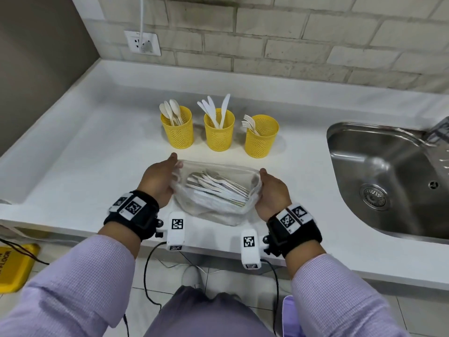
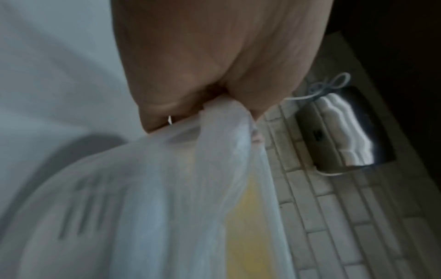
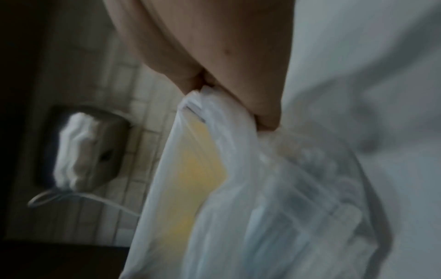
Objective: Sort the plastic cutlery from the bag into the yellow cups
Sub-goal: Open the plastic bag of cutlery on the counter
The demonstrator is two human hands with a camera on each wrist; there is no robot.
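Two hands were found at the thin translucent plastic bag (image 1: 220,190), which lay on the white countertop (image 1: 85,152) just in front of the three yellow perforated plastic cups (image 1: 219,132). The left hand (image 1: 158,181) pinched the bag's left rim, film bunched between thumb and fingers (image 2: 243,90). The right hand (image 1: 271,190) pinched the right rim likewise, fingers curled on gathered film (image 3: 257,105). The bag's mouth was held spread; a pile of white plastic cutlery (image 1: 218,188) was seen inside, unsorted. Spoons, knives and forks were already standing in the left, middle and right cups respectively.

Judged step: opening the bag for access. The mouth should be kept wide and the rim rolled down, so that one hand can be freed. Pieces are best lifted by the handle, one type at a time. A risk of the film snagging on fork tines was noted.
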